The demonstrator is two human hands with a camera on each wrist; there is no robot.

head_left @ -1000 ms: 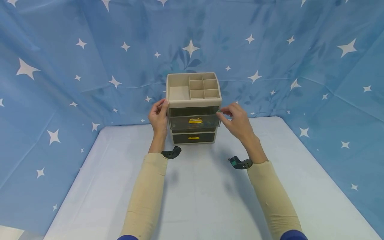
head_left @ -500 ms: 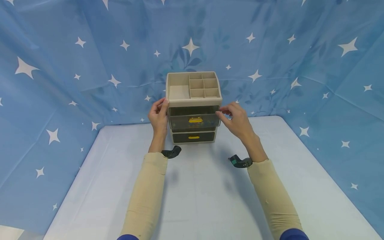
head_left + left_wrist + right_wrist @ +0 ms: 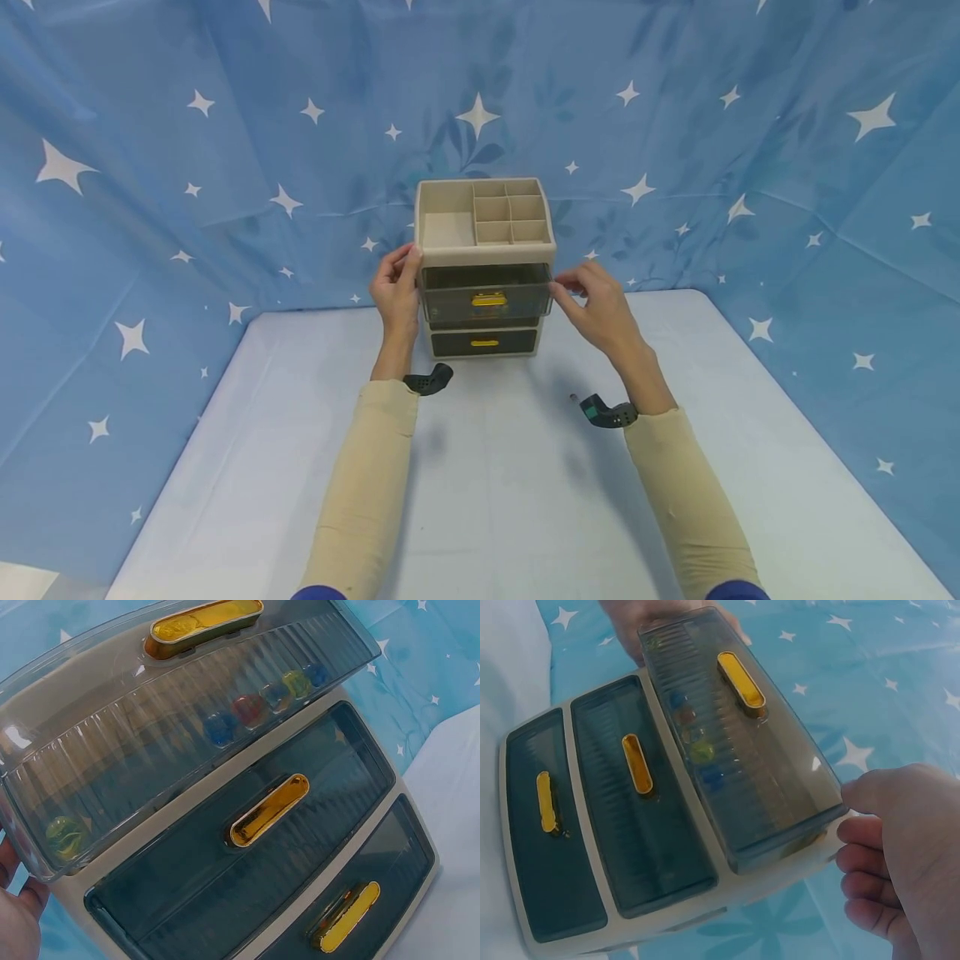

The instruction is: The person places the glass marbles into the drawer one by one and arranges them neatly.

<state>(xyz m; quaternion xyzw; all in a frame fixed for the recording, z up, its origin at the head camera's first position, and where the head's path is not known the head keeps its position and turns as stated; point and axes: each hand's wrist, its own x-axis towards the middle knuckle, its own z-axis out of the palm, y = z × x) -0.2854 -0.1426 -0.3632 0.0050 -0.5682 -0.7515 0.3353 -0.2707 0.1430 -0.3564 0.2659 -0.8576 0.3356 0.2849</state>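
A beige desktop drawer organizer stands at the table's back. Its clear top drawer is pulled out, while the two lower drawers are pushed in. In the left wrist view several glass marbles sit in a row to the drawer's right, and a green marble lies at its left end. My left hand grips the organizer's upper left side, thumb at the front edge. At the right, my right hand has its thumb against the drawer's front corner, fingers loosely bent, nothing visible in them.
The organizer's top has a wide compartment and several small ones. A blue star-patterned curtain hangs right behind it. White cloth covers the table. Black camera mounts sit on the wrists.
My right hand has shifted slightly right, from over the drawer's right edge to its outer corner. A small greenish thing at its fingertips a second ago no longer shows there. My left hand stays put.
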